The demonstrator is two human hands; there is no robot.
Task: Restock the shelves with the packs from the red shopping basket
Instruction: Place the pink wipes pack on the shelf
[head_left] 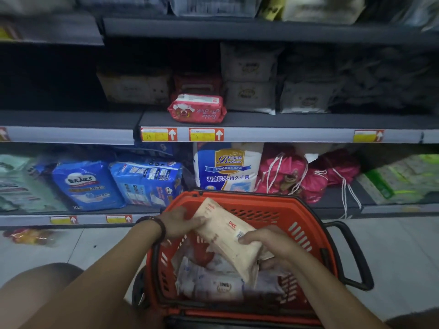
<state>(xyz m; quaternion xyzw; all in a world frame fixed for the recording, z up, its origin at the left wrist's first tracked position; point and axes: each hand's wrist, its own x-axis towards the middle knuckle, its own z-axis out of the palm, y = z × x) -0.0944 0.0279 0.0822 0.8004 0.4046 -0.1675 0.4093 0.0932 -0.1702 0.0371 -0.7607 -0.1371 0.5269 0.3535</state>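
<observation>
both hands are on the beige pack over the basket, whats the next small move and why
Probably lift the beige pack clear of the basket toward the middle shelf. Both the left hand and right hand already grip it, and similar beige packs sit there with free space in front.

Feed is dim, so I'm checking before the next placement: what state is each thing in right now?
Cream pack: held above the basket, tilted, in both hands.
Left hand: gripping the pack's upper end.
Right hand: gripping the pack's lower end.
Red shopping basket: on the floor, packs left inside.
Red pack: lying flat at the middle shelf's front.
Basket handle: folded down to the right.
</observation>
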